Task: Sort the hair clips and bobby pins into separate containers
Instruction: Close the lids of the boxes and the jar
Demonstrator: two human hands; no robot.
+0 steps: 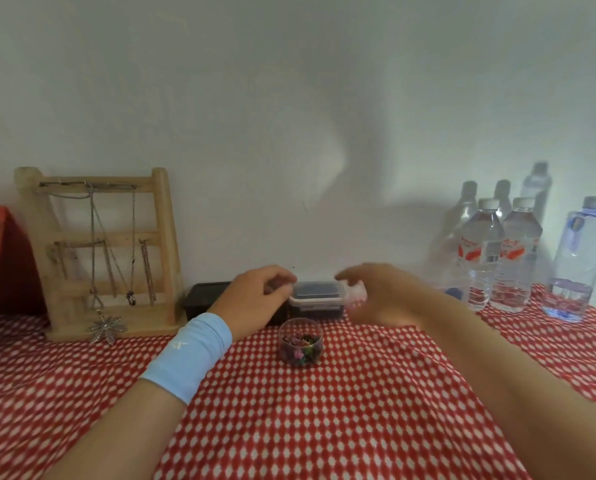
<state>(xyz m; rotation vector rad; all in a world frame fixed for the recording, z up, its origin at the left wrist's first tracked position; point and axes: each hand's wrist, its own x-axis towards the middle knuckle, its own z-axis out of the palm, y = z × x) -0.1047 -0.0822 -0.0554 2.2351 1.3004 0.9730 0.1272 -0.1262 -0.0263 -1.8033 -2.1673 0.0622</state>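
Both curled around the lidded box [315, 295], your left hand [255, 296] and right hand [376, 292] meet light, slippery plastic; pinch its side latches.

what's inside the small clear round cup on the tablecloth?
The clear round cup holds a pile of small multicoloured clips, pink and green among them. It has no lid. Too blurry to tell the type or count.
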